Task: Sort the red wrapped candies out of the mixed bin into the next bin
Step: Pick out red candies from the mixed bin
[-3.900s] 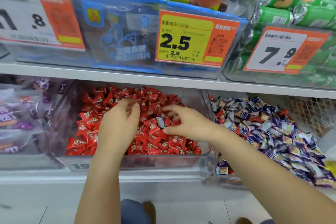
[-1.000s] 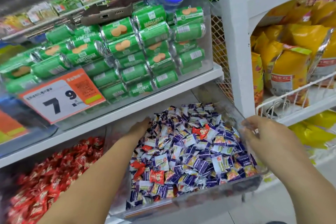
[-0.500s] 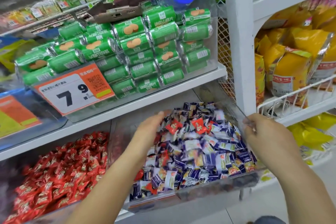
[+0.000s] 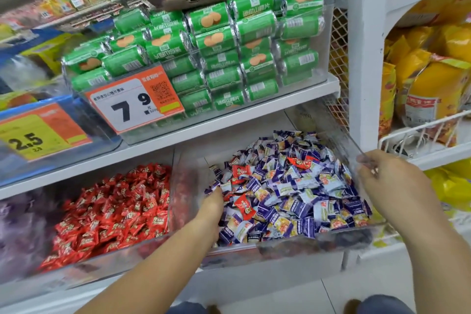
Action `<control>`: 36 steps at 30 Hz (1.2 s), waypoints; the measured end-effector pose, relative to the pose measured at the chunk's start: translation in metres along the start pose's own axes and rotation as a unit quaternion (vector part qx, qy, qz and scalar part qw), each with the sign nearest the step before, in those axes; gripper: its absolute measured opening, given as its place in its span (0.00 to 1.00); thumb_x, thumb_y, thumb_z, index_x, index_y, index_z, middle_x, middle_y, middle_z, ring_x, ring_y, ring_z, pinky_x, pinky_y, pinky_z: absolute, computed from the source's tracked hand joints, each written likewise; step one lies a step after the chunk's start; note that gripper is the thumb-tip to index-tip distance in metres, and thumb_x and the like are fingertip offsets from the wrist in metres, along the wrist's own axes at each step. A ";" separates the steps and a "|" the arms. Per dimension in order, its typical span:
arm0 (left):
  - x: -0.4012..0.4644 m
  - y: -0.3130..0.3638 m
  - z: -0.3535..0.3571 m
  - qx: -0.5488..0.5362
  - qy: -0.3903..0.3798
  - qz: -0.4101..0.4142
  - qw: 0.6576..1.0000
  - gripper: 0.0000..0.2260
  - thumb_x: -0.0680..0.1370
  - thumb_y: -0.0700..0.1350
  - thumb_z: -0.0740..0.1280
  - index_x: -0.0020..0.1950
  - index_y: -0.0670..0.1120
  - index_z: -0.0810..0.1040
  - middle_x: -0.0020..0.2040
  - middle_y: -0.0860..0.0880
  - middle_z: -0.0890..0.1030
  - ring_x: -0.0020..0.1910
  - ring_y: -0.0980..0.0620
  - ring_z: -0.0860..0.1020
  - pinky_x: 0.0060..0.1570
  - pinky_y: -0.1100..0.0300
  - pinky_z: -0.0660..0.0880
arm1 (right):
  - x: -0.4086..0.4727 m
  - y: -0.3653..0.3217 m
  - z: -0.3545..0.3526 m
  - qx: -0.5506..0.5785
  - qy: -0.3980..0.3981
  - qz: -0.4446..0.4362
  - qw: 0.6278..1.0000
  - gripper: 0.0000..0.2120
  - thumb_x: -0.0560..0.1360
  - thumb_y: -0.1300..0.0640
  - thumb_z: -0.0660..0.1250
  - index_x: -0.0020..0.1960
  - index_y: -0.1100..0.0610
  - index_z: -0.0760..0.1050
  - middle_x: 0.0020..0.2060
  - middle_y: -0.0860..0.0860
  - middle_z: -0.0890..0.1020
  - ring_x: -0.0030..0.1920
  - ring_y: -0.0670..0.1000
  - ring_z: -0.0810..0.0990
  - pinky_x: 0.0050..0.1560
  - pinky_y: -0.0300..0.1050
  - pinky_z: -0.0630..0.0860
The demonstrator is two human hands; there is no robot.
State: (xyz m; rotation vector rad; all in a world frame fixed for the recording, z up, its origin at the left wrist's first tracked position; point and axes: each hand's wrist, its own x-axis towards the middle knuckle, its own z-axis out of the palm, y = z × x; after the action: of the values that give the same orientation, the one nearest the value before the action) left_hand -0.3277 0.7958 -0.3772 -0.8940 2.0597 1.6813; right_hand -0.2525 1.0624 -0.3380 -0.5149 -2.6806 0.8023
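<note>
The mixed bin (image 4: 305,246) is clear plastic and sits on the lower shelf, heaped with purple and white wrapped candies. A few red wrapped candies lie among them: one at the back left (image 4: 240,171), one at the back right (image 4: 299,162) and one just right of my left hand (image 4: 245,208). My left hand (image 4: 210,208) is inside the bin at its left side, fingertips buried under wrappers. My right hand (image 4: 384,176) grips the top of the bin's right wall. The red candy bin (image 4: 102,266) stands directly to the left, full of red candies (image 4: 114,211).
The shelf board (image 4: 229,120) above carries a clear bin of green biscuit rolls (image 4: 229,58) with a 7.9 price tag (image 4: 135,107). A white upright post (image 4: 364,58) stands right of the mixed bin. Yellow bags (image 4: 433,89) fill a wire basket beyond it.
My left hand has come from the back of the candy heap toward the front left and sunk into the wrappers. My right hand has stayed on the bin's right wall.
</note>
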 end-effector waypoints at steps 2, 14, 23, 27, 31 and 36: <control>-0.003 0.007 0.003 -0.035 -0.017 -0.022 0.999 0.18 0.81 0.53 0.56 0.40 0.43 0.76 0.37 0.44 0.78 0.31 0.48 0.77 0.26 0.63 0.75 | 0.001 -0.001 0.002 -0.004 0.002 0.009 1.000 0.08 0.78 0.57 0.60 0.53 0.56 0.76 0.48 0.58 0.81 0.47 0.61 0.77 0.41 0.50 0.72; -0.053 0.049 0.068 -0.014 -0.128 0.160 0.979 0.19 0.74 0.61 0.64 0.61 0.54 0.73 0.57 0.55 0.76 0.60 0.50 0.73 0.60 0.53 0.66 | 0.004 -0.006 0.006 -0.032 -0.003 0.048 0.998 0.10 0.79 0.54 0.59 0.57 0.56 0.74 0.49 0.56 0.81 0.48 0.59 0.78 0.40 0.48 0.73; -0.091 0.064 0.045 0.130 -0.165 0.325 0.922 0.16 0.82 0.53 0.52 0.64 0.58 0.75 0.59 0.61 0.78 0.55 0.64 0.70 0.54 0.60 0.63 | -0.010 -0.032 -0.014 0.080 0.200 -0.018 0.976 0.08 0.77 0.56 0.62 0.52 0.53 0.79 0.45 0.53 0.83 0.45 0.58 0.79 0.38 0.48 0.71; -0.069 0.061 0.008 0.121 -0.113 0.349 0.922 0.12 0.80 0.43 0.58 0.52 0.51 0.82 0.49 0.56 0.84 0.55 0.58 0.78 0.58 0.61 0.69 | -0.008 -0.032 -0.005 0.100 0.116 -0.028 0.988 0.06 0.76 0.55 0.63 0.49 0.50 0.79 0.41 0.51 0.83 0.42 0.55 0.80 0.40 0.47 0.73; -0.055 0.047 -0.012 0.232 -0.140 0.390 0.880 0.07 0.78 0.46 0.64 0.48 0.56 0.82 0.47 0.58 0.83 0.48 0.60 0.79 0.53 0.64 0.71 | -0.009 -0.032 -0.005 0.064 0.043 -0.029 0.997 0.04 0.75 0.54 0.66 0.47 0.49 0.79 0.39 0.46 0.82 0.38 0.51 0.79 0.37 0.44 0.70; -0.052 0.022 -0.008 0.362 -0.152 0.466 0.793 0.06 0.72 0.52 0.73 0.46 0.59 0.78 0.45 0.58 0.79 0.43 0.59 0.75 0.42 0.68 0.70 | -0.024 -0.024 -0.018 -0.039 -0.110 0.050 0.992 0.04 0.71 0.50 0.71 0.43 0.46 0.76 0.38 0.43 0.80 0.43 0.50 0.78 0.37 0.40 0.71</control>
State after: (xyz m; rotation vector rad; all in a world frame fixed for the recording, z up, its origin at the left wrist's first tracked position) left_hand -0.3023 0.8037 -0.3269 0.7126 2.7163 0.9946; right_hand -0.2301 1.0422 -0.3140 -0.6160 -2.9190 0.8273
